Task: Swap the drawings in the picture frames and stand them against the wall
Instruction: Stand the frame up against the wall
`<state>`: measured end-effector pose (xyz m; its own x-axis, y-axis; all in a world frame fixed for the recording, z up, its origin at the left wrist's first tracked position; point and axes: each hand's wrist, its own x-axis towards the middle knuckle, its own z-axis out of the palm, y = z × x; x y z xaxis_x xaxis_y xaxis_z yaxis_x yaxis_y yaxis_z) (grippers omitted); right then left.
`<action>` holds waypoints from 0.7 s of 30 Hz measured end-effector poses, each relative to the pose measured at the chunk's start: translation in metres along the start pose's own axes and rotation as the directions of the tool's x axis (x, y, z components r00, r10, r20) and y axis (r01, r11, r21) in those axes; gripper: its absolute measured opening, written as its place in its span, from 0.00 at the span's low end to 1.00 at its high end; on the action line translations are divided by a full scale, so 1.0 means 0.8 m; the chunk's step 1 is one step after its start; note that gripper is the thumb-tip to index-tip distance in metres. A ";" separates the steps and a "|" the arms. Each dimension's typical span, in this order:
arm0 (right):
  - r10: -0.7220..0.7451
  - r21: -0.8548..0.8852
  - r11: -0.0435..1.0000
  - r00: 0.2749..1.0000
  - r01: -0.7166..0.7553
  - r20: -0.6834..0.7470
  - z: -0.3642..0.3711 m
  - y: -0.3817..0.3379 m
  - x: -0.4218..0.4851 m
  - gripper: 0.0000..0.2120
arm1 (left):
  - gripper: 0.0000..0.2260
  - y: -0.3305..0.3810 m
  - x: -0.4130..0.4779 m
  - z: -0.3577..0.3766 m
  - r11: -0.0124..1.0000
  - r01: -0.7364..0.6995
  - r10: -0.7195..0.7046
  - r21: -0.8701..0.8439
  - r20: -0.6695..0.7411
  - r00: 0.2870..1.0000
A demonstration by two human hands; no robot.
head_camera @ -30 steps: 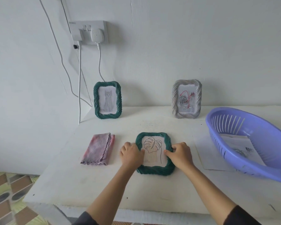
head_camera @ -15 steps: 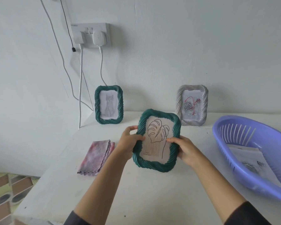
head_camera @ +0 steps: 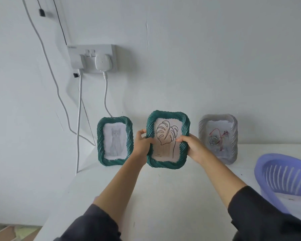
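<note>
My left grip [head_camera: 142, 145] and right grip [head_camera: 193, 147] clasp the leaf frame [head_camera: 167, 145] by its side edges; cat frame [head_camera: 115, 141] just left, grey frame [head_camera: 219, 140] just right, bare desk [head_camera: 163, 197] below.

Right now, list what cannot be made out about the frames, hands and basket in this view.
Head view only:
- Leaf frame: its back is turned away; whether its base touches the table cannot be told.
- Left hand and right hand: the fingers behind the leaf frame they grip are hidden by it.
- Print under the leaf: too small to read.
- Purple basket: cut off by the right edge.
- Grey frame: drawing blurred.
</note>
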<state>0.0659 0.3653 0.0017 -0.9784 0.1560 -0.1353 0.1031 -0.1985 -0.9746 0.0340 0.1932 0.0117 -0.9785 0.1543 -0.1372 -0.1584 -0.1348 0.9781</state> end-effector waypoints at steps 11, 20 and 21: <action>0.050 -0.134 0.989 0.995 -0.061 -0.083 -0.008 0.023 0.093 0.10 | 0.14 -0.039 0.087 0.002 0.997 0.036 -0.036 -0.067 -0.004 0.999; 0.040 -0.140 0.989 0.994 -0.054 -0.104 -0.009 0.037 0.099 0.12 | 0.17 -0.053 0.092 -0.002 0.998 0.032 -0.030 -0.062 0.032 0.999; 0.040 -0.133 0.990 0.994 -0.053 -0.100 -0.009 0.037 0.099 0.12 | 0.17 -0.052 0.091 -0.002 0.998 0.029 -0.027 -0.062 0.030 0.999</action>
<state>-0.0074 0.3790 -0.0396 -0.9507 0.2444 -0.1911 0.1775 -0.0765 -0.9811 -0.0312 0.2084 -0.0396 -0.9693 0.1874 -0.1591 -0.1947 -0.1904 0.9622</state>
